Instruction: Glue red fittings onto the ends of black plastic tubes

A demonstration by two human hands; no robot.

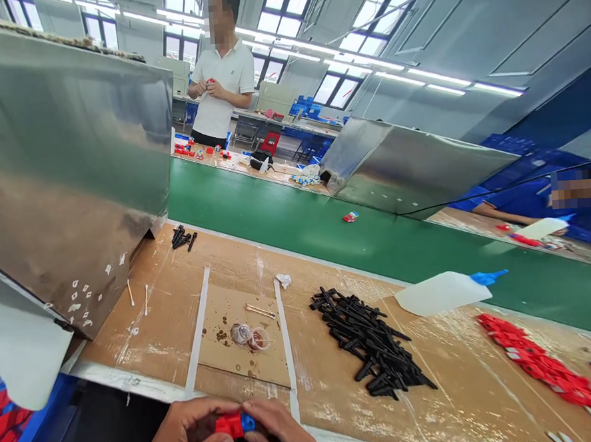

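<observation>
We pinch a small red and blue part [234, 425] between our left hand [188, 437] and right hand [278, 432], at the bottom centre of the frame, just off the counter [436, 399] edge. Held over that gap, it could slip from our fingertips and drop below the counter.

Bright overhead strip-lighting, warped edges

Pile of plastic strips [370, 340] lies on the workbench [451, 398]. Left of the pile: cardboard sheet [243, 341] bearing two tape rolls [250, 336]. Right of it: squeeze bottle [443, 292] on its side. Behind it: conveyor belt [377, 239]. Beyond the bottle: heap of clips [545, 366].
</observation>
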